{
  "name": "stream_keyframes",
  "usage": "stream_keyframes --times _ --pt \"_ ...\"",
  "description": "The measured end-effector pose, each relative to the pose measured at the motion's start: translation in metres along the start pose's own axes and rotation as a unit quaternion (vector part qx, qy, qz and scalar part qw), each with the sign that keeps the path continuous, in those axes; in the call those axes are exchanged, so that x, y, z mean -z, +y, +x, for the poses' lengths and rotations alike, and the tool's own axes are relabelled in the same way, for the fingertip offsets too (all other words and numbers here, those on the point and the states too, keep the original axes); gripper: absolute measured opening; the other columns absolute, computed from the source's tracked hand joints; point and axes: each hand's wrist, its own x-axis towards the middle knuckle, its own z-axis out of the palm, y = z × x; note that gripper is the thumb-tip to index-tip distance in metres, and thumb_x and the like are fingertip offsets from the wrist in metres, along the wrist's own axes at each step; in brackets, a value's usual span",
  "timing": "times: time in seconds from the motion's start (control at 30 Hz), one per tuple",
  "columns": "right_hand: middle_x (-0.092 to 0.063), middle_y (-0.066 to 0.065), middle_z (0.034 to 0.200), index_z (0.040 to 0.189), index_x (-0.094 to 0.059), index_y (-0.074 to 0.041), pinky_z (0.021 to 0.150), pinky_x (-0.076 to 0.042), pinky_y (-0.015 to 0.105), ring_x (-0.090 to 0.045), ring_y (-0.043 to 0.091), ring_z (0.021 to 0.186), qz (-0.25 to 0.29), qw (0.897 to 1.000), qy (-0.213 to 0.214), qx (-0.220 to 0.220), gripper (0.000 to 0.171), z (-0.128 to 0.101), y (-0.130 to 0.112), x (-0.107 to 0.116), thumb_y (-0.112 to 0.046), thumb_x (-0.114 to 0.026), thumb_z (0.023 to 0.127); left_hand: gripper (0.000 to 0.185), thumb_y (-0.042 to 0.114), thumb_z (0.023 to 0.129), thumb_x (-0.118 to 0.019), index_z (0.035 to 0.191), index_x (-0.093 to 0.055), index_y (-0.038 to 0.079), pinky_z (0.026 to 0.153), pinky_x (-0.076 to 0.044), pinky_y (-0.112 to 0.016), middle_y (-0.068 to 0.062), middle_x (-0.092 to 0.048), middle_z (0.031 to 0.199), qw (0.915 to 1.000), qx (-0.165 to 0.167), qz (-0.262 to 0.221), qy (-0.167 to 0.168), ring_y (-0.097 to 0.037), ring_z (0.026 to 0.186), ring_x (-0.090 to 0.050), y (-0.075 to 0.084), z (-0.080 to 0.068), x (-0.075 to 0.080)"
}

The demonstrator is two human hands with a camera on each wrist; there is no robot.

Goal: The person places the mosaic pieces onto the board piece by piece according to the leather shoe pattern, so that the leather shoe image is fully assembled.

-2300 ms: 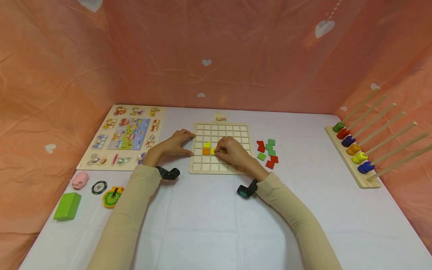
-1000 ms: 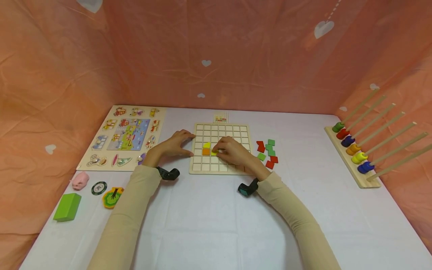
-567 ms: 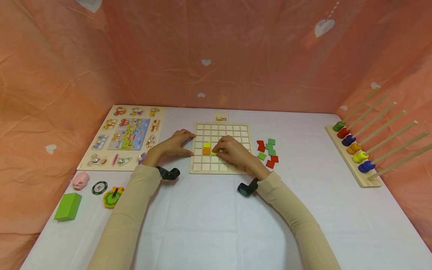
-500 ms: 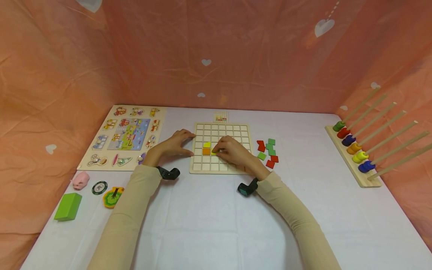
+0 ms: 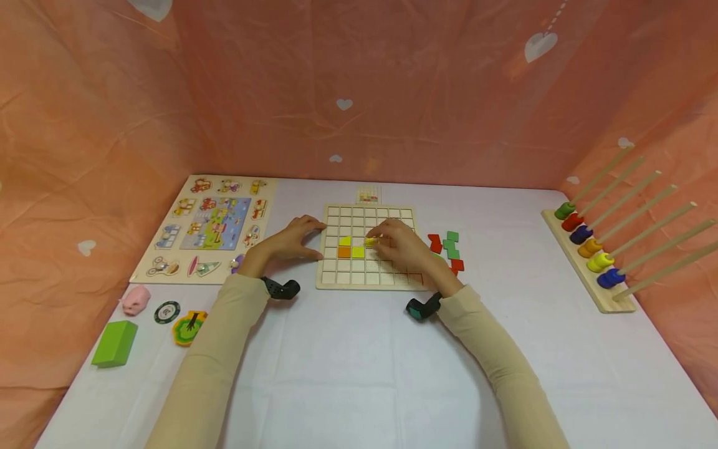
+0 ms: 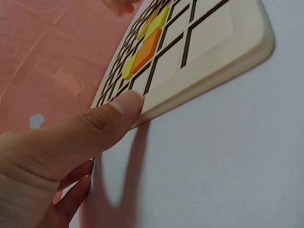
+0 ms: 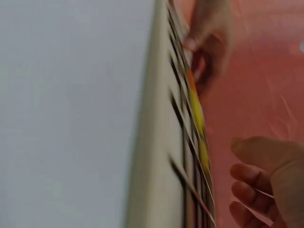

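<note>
- The white table [image 5: 336, 386] is backed by an orange-pink cloth [image 5: 269, 75], and no change is seen in either.
- The grid board [image 5: 336, 286] is laid flat in the middle of the table, between the two hands, and has not been moved.
- The right hand [image 5: 402, 246] has been shifted a little rightward and away from the body; half a second ago its fingertips were set on the yellow square tile. Its fingers are now loosely bent and parted, with nothing grasped. In the head view the fingertips are seen at another yellow tile, while in the blurred right wrist view a gap is shown, so contact is probably, though not certainly, broken.
- The left hand [image 5: 291, 239] is kept where it was, fingers spread and nothing grasped; its thumb [image 6: 126, 103] is rested against the board's left rim.
- The loose red tiles [image 5: 457, 265] and green tiles [image 5: 452, 237] are scattered right of the board, some now partly covered by the right hand and wrist.
- The yellow square tile [image 5: 358, 252], half covered before, is fully exposed, seated just right of the orange tile [image 5: 344, 252].
- The other yellow tile [image 5: 370, 242], earlier unseen, is shown one row farther and one column right.
- The slanted yellow tile [image 5: 345, 241] is left unmoved just beyond the orange one.
</note>
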Motion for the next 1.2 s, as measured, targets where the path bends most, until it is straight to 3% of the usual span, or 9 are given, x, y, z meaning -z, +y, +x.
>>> stream_keyframes --times 0.2,0.5,0.63,1.2 --pt "-0.060 0.015 0.103 0.108 -0.066 0.000 0.073 -0.049 0.039 -0.054 0.027 0.087 0.009 0.998 0.063 -0.023 0.023 -0.021 0.021 0.027 -0.007 -0.065 0.086 0.073 0.024 0.078 -0.075 0.137 -0.041 -0.001 0.109 -0.021 -0.050 -0.022 -0.036 0.137 1.0000 0.000 0.006 0.000 -0.036 0.128 -0.028 -0.001 0.001 0.000" --pt "-0.059 0.018 0.108 0.112 -0.064 0.000 0.081 -0.048 0.047 -0.054 0.032 0.094 -0.013 0.983 0.113 -0.144 0.026 -0.063 0.047 0.065 -0.011 -0.062 0.089 0.072 0.026 0.079 -0.075 0.137 -0.042 0.001 0.109 -0.022 -0.050 -0.020 -0.037 0.137 0.9999 0.013 0.007 -0.005 -0.034 0.129 -0.028 0.003 0.000 0.001" --pt "-0.058 0.019 0.108 0.114 -0.062 0.000 0.083 -0.046 0.048 -0.052 0.032 0.096 -0.006 0.976 0.130 -0.177 0.027 -0.078 0.054 0.074 -0.010 -0.061 0.089 0.072 0.024 0.079 -0.075 0.137 -0.042 -0.001 0.109 -0.022 -0.049 -0.021 -0.037 0.137 0.9999 0.010 0.009 -0.005 -0.035 0.129 -0.029 0.003 0.000 0.001" --pt "-0.059 0.020 0.098 0.120 -0.057 0.002 0.085 -0.047 0.047 -0.055 0.032 0.092 0.010 0.971 0.103 -0.215 0.033 -0.090 0.065 0.081 -0.009 -0.061 0.089 0.073 0.025 0.079 -0.075 0.138 -0.041 0.001 0.110 -0.021 -0.049 -0.021 -0.035 0.139 0.9997 0.020 0.010 -0.010 -0.034 0.130 -0.027 0.004 0.000 0.001"
